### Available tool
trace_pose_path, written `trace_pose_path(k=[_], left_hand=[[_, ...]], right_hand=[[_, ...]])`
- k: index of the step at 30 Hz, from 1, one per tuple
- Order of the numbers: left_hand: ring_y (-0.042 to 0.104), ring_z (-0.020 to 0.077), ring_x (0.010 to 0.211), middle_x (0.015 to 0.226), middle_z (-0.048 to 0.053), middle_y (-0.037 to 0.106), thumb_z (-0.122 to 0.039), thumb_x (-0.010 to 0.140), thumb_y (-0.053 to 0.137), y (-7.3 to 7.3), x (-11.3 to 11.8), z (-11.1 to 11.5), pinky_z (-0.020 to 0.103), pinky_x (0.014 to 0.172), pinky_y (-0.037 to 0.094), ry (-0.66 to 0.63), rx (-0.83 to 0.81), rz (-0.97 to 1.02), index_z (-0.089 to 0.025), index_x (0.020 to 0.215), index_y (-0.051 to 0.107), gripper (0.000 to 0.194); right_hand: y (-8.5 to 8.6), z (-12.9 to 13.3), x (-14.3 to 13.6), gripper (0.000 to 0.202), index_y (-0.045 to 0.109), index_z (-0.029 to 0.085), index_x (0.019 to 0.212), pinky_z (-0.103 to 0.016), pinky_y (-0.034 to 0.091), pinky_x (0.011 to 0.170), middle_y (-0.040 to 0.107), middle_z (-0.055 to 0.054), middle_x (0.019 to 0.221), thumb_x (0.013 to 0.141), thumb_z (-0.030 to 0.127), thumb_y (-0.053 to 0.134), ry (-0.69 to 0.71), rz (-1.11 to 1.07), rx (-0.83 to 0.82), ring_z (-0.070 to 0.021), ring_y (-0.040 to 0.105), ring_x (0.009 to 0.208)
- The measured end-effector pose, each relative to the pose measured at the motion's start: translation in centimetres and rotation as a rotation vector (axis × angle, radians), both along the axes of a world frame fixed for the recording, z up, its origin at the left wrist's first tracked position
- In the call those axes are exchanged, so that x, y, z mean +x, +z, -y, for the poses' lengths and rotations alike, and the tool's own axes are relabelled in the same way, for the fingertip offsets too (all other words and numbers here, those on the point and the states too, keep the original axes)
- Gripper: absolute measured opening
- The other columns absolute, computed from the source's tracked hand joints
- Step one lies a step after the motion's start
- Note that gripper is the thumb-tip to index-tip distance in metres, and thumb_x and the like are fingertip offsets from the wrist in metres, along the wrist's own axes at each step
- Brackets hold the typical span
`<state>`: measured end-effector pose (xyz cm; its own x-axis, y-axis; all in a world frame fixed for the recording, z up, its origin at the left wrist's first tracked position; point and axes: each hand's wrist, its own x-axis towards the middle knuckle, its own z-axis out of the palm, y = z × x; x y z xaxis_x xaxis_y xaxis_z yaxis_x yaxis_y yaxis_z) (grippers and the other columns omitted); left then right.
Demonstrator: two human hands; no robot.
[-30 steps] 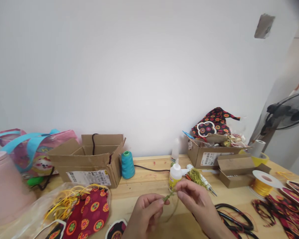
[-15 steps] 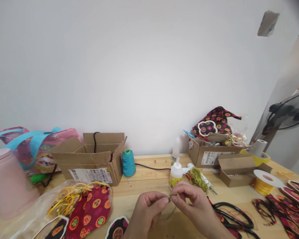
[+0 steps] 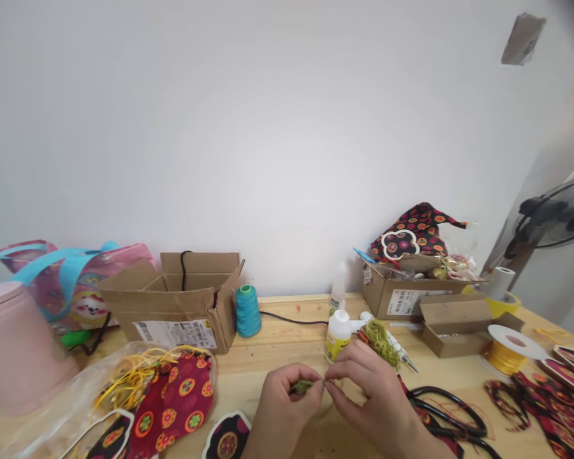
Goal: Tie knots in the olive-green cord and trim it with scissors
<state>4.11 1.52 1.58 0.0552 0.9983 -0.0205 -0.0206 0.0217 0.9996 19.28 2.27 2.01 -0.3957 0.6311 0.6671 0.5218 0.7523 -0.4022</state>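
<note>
My left hand (image 3: 287,398) is closed in front of me, with some olive-green cord (image 3: 300,386) showing inside its curled fingers. Its thumb and index finger pinch together at the tips. Just against them, my right hand (image 3: 368,389) pinches with thumb and forefinger, apparently on a thin bit of the same cord, mostly hidden. Beyond the hands stands a white glue bottle (image 3: 338,331) with a yellow label. A bundle of olive-green cord (image 3: 381,339) lies to its right, by a white glue gun (image 3: 402,357).
Black-handled scissors (image 3: 452,411) lie right of my hands, near a yellow cord spool (image 3: 509,357). Patterned red fabric (image 3: 186,395) and a flower-shaped piece (image 3: 227,440) lie left. Behind are a teal thread cone (image 3: 247,312), an open carton (image 3: 172,306) and a filled box (image 3: 397,299).
My left hand has turned a little, so the green cord in it now shows. The right hand's fingers have lifted and arched slightly, its pinch still at the left fingertips.
</note>
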Motion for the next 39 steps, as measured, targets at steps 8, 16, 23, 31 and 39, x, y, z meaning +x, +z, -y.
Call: trace_pose_path(k=[8, 16, 23, 31, 39], left_hand=[[0.051, 0.0134, 0.056, 0.059, 0.002, 0.06, -0.018, 0.067, 0.055, -0.14, 0.08, 0.36, 0.02, 0.051, 0.042, -0.072, 0.149, -0.229, -0.012, 0.063, 0.064, 0.012], [0.052, 0.0136, 0.057, 0.061, 0.003, 0.062, -0.021, 0.068, 0.055, -0.23, -0.15, 0.26, 0.02, 0.051, 0.043, -0.03, 0.158, -0.274, -0.012, 0.066, 0.065, 0.014], [0.052, 0.0112, 0.054, 0.061, 0.002, 0.062, -0.019, 0.067, 0.056, -0.29, -0.05, 0.26, 0.018, 0.05, 0.042, -0.025, 0.151, -0.203, -0.012, 0.067, 0.065, 0.012], [0.047, 0.0107, 0.054, 0.06, 0.0, 0.058, -0.02, 0.068, 0.055, -0.23, -0.2, 0.22, 0.018, 0.049, 0.039, -0.044, 0.176, -0.232, -0.013, 0.066, 0.064, 0.011], [0.041, 0.0088, 0.05, 0.055, -0.003, 0.049, -0.018, 0.066, 0.054, -0.13, -0.15, 0.27, 0.017, 0.047, 0.035, -0.043, 0.156, -0.225, -0.012, 0.064, 0.059, 0.008]], right_hand=[[-0.09, -0.03, -0.25, 0.015, 0.061, 0.017, 0.062, -0.026, 0.035, 0.054, 0.056, -0.003, 0.062, 0.068, 0.006, 0.051, -0.027, 0.011, -0.125, -0.0155, 0.049, 0.061], [0.23, 0.21, -0.29, 0.01, 0.061, 0.016, 0.068, -0.025, 0.036, 0.057, 0.056, -0.003, 0.064, 0.072, 0.012, 0.052, -0.035, -0.088, -0.235, -0.015, 0.051, 0.062], [-0.48, -0.18, -0.29, 0.015, 0.057, 0.015, 0.059, -0.022, 0.028, 0.045, 0.042, 0.002, 0.052, 0.07, 0.017, 0.047, -0.049, -0.246, -0.504, -0.0105, 0.036, 0.048], [-0.14, 0.2, -0.76, 0.01, 0.057, 0.015, 0.061, -0.021, 0.028, 0.047, 0.049, 0.0, 0.058, 0.067, 0.014, 0.05, -0.081, -0.217, -0.461, -0.0114, 0.04, 0.054], [0.13, 0.08, -0.56, 0.01, 0.056, 0.015, 0.059, -0.02, 0.023, 0.043, 0.038, 0.004, 0.051, 0.066, 0.014, 0.049, -0.082, -0.256, -0.536, -0.0082, 0.029, 0.047]])
